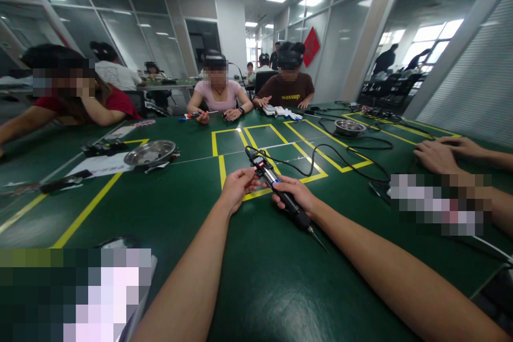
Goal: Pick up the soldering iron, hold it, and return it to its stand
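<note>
My right hand [294, 193] is wrapped round the black and silver barrel of a corded electric screwdriver [289, 202]. The tool slants across the view, its thin metal bit pointing down toward me and its cable end facing away. At that cable end, the curled fingers of my left hand [240, 188] pinch the tool's side; its exact fingertip contact is partly hidden. A black cable [316, 149] leaves the far end and loops off to the right over the green table [256, 278].
Yellow tape rectangles [355, 165] mark the tabletop. Metal bowls stand at left [150, 153] and far right [350, 127]. Tangled cables [372, 111] lie at the back right. A co-worker's hands [441, 155] rest on the right; other people sit opposite, one holding a screwdriver [196, 115].
</note>
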Available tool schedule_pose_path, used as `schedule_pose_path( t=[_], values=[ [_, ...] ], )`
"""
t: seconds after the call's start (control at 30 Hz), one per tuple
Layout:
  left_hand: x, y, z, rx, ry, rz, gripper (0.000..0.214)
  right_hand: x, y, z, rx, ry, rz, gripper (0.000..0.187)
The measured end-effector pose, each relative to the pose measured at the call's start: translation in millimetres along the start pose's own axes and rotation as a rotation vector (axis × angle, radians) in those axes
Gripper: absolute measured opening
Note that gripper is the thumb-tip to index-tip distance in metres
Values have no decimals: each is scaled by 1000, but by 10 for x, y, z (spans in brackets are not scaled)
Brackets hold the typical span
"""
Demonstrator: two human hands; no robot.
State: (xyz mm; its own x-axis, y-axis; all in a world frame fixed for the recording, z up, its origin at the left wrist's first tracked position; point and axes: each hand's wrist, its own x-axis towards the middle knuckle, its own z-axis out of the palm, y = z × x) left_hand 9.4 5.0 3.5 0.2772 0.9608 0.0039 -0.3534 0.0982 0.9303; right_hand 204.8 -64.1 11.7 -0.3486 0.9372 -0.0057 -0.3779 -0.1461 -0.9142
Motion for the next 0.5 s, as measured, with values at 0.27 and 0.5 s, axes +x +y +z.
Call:
schedule_pose_path(
  t=[0.27, 0.5],
  values=[
    [-36, 51, -14, -63, -37, -33, 21, -7, -2, 18, 27, 32, -11, 36],
    [-22, 33, -38, -69, -47, -44, 21, 8, 22, -5, 38, 16, -23, 36]
  ],
)
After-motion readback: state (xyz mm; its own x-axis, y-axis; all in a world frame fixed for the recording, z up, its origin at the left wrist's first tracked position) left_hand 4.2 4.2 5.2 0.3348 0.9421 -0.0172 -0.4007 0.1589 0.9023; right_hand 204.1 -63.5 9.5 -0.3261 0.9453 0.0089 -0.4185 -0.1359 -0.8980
